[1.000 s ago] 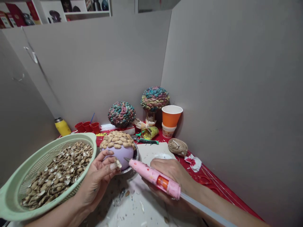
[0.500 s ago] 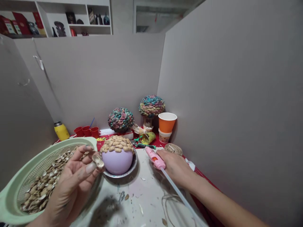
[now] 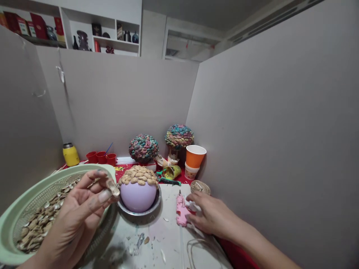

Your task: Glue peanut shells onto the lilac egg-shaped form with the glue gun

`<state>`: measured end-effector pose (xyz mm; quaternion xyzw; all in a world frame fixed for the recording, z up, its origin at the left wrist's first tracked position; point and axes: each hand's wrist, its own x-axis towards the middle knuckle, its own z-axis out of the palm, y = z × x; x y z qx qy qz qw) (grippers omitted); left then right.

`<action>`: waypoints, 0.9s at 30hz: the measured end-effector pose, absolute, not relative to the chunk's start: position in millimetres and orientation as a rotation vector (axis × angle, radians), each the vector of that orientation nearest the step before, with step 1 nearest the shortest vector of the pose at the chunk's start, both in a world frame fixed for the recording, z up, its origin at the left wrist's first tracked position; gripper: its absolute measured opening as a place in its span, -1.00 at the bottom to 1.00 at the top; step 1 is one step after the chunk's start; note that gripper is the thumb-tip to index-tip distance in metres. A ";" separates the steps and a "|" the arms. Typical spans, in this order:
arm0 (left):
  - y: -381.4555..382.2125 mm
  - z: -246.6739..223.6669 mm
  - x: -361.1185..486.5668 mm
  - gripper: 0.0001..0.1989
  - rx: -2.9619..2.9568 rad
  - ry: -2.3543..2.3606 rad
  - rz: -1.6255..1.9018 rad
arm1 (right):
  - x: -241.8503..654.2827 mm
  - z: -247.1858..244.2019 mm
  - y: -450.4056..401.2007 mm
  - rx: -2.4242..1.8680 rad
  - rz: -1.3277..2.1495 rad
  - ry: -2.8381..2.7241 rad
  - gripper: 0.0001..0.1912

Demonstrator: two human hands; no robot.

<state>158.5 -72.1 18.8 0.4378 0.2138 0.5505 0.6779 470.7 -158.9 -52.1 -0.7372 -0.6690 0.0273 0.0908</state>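
Observation:
A peanut shell half (image 3: 113, 188) is pinched between the thumb and fingers of my left hand (image 3: 84, 205), its hollow side showing. Beside it, a purple ball (image 3: 138, 197) capped with overlapping peanut shells (image 3: 139, 175) rests in a metal bowl (image 3: 157, 204). The pink glue gun (image 3: 181, 212) lies on the white board with its nozzle pointing away. My right hand (image 3: 210, 213) is just right of it, fingers apart and curved, the fingertips at its handle side; whether they touch it is unclear.
A green basket (image 3: 8, 231) of shells stands at the left. Behind are a yellow jar (image 3: 70, 154), red cups (image 3: 101, 157), two colourful shell-covered balls (image 3: 143, 148), an orange cup (image 3: 195, 157), green-handled pliers (image 3: 169, 181) and a twine coil (image 3: 201, 186). Grey partitions enclose the table.
My right hand has let go of the glue gun, which has turned to point straight away and now lies on the board. The left hand still holds its shell. The view has tilted up.

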 end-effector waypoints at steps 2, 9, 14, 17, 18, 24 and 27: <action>-69.6 14.9 155.3 -0.60 0.978 0.505 1.232 | 464.6 -36.8 -154.2 -2.042 0.024 -1.950 -0.69; -62.0 3.6 154.9 -0.52 0.945 0.619 1.212 | 443.2 -16.0 -84.8 -1.377 0.333 -2.044 -0.20; -56.7 -6.7 159.7 -0.56 0.998 0.641 1.171 | 439.7 -23.8 -29.7 -1.256 0.520 -2.106 -0.13; -53.9 -12.2 160.7 -0.62 1.049 0.644 1.160 | 439.6 -32.0 -15.4 -1.198 0.594 -2.146 -0.09; -53.4 -13.2 161.1 -0.63 1.067 0.646 1.160 | 439.4 -34.8 -13.7 -1.181 0.614 -2.151 -0.08; -53.2 -11.6 169.1 -0.70 1.207 0.719 1.217 | 436.8 -42.5 -14.4 -1.134 0.644 -2.087 -0.19; -53.5 -11.6 177.1 -0.72 1.277 0.781 1.268 | 437.4 -40.9 -13.9 -1.118 0.652 -2.032 -0.22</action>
